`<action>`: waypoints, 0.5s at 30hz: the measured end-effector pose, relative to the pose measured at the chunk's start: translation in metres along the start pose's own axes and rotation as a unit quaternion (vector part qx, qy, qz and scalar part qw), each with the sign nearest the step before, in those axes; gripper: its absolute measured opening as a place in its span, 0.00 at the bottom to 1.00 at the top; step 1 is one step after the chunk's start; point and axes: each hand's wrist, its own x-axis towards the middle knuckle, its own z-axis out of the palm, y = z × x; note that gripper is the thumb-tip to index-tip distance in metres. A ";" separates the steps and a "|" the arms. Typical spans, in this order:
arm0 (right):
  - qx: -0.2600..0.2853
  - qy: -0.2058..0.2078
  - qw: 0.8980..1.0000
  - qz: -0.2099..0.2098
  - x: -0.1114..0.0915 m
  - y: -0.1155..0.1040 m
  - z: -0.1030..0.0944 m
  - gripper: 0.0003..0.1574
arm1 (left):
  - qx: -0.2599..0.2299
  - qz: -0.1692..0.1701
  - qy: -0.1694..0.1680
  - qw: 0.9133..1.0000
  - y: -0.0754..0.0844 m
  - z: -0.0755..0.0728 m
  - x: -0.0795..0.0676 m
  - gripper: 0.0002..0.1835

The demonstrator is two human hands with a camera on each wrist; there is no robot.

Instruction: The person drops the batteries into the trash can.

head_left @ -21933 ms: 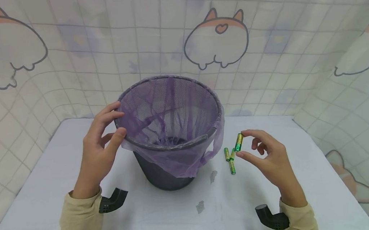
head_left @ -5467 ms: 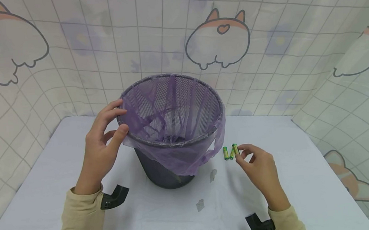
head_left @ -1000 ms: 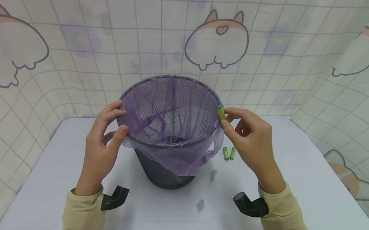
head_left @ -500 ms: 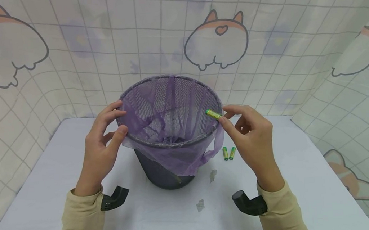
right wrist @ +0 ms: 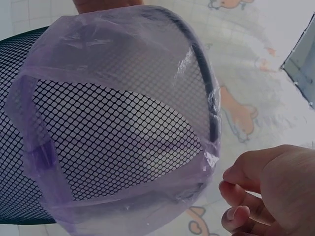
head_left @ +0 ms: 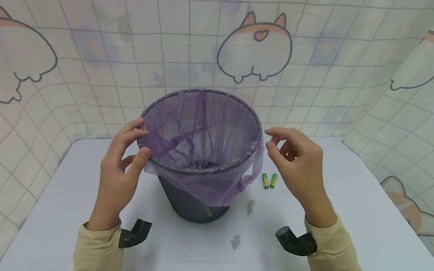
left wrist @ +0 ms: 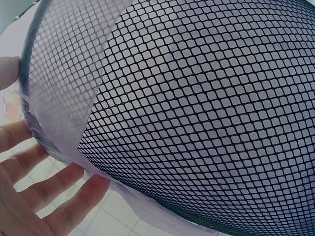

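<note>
A dark mesh wastebasket (head_left: 193, 199) stands on the table, lined with a purple bag (head_left: 217, 188) folded over its rim. My left hand (head_left: 118, 173) grips the rim at its left side, thumb and fingers spread along the edge. Just right of the rim, my right hand (head_left: 296, 152) holds nothing; its thumb and index finger are apart, the other fingers loosely curled. Two small green-yellow batteries, a left battery (head_left: 265, 181) and a right battery (head_left: 273, 181), lie on the table below it. A faint pale spot shows through the wastebasket's lower mesh; I cannot tell what it is.
The white tabletop (head_left: 196, 260) has two grey marks in front of the wastebasket. A tile-patterned curtain (head_left: 186, 40) with cartoon dogs surrounds the table at the back and sides. Each wrist carries a black camera mount, the left mount (head_left: 135, 234) and the right mount (head_left: 296, 242).
My right hand brought a battery from the table to the rim, tipped it inward and let go; it is out of sight now. The hand has drawn slightly right. My left hand stays put.
</note>
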 end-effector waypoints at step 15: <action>-0.007 0.002 1.000 0.025 -0.010 0.013 -0.006 0.16 | -0.005 0.002 0.000 1.000 0.000 0.001 0.001 0.19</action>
